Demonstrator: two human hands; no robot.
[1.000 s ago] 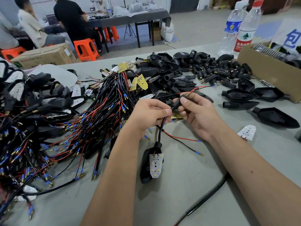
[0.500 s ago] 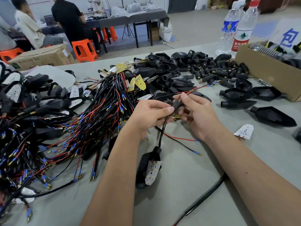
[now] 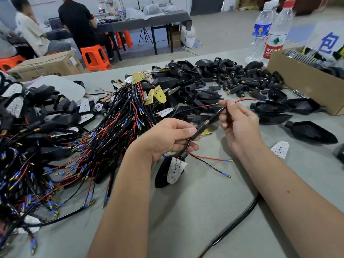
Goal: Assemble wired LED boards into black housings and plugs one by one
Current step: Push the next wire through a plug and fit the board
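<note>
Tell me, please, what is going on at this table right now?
A person is assembling LED lights by hand. The left hand pinches a black plug threaded on a wire, and the right hand pulls the red and black wires out past it. Below, the LED board hangs partly out of its black housing, not yet seated. Empty housings lie to the right, loose plugs behind, and a big heap of wired boards on the left.

Two clear water bottles [image 3: 268, 32] stand upright side by side at the far right of the grey surface [image 3: 214, 211]. A thick black cable [image 3: 240, 223] lies across its near part. Beyond it are orange stools [image 3: 94, 57], a cardboard carton [image 3: 46, 66], and two seated people [image 3: 55, 27] at what seems another dark table [image 3: 149, 21].
</note>
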